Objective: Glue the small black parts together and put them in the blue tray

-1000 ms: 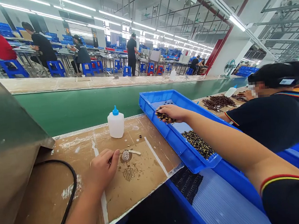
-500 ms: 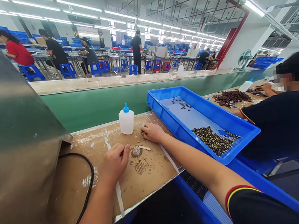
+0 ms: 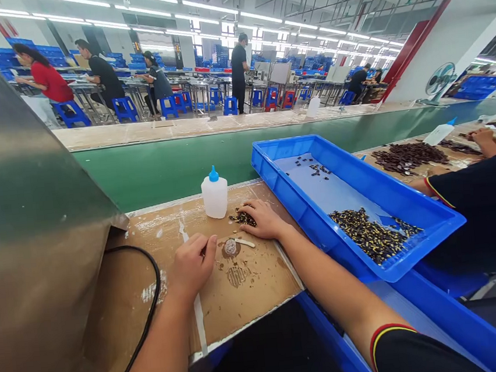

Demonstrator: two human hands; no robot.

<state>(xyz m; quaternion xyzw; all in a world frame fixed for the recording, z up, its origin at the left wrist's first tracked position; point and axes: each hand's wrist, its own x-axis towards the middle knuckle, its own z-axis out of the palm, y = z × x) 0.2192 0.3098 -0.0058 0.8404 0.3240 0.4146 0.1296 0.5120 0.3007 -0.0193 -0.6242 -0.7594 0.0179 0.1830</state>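
My right hand [image 3: 262, 219] lies with its fingers apart on a small heap of dark parts [image 3: 243, 217], on the cardboard-covered bench [image 3: 261, 284]. My left hand [image 3: 193, 266] rests curled on the bench, and its fingers hide whatever they may hold. Just beyond it sit a small round glass dish [image 3: 230, 247] and a white spatula [image 3: 244, 242]. A white glue bottle with a blue tip [image 3: 215, 194] stands upright behind both hands. In the blue plastic tray [image 3: 363, 170], to the right of my right hand, a mass of dark parts with yellow flecks [image 3: 371, 234] lies in the near corner.
A steel hood [image 3: 37, 229] looms on the left, with a black cable [image 3: 149, 277] running across the bench. A green conveyor belt [image 3: 176, 169] passes behind. To the right, a co-worker's hand [image 3: 484, 141] works near a pile of dark parts [image 3: 409, 156].
My right hand has moved from above the tray down to the bench, and a small heap of parts now lies under it. The view has turned slightly left.
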